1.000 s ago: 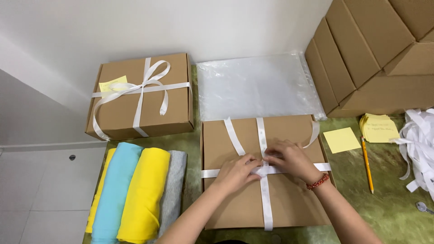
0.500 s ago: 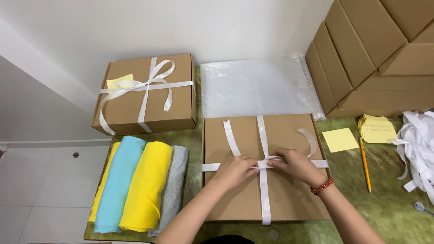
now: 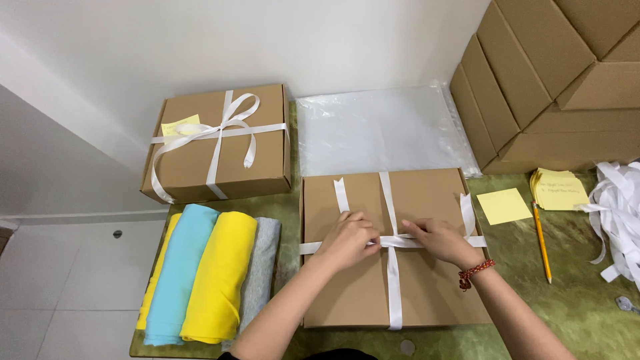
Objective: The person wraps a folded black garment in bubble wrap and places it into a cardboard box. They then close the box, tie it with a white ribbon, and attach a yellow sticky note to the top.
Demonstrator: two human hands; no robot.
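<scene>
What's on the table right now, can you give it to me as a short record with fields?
left hand: left hand on the white ribbon at its crossing
right hand: right hand pinching the same ribbon, red bracelet on the wrist
box in hand: flat cardboard box, ribbon crossed over its lid
finished box: tied box with bow and yellow note, upper left
fabrics: folded cloths in yellow, light blue and grey, lower left
behind: clear plastic bags
right side: sticky notes, pencil, loose ribbon pile, stacked boxes
</scene>
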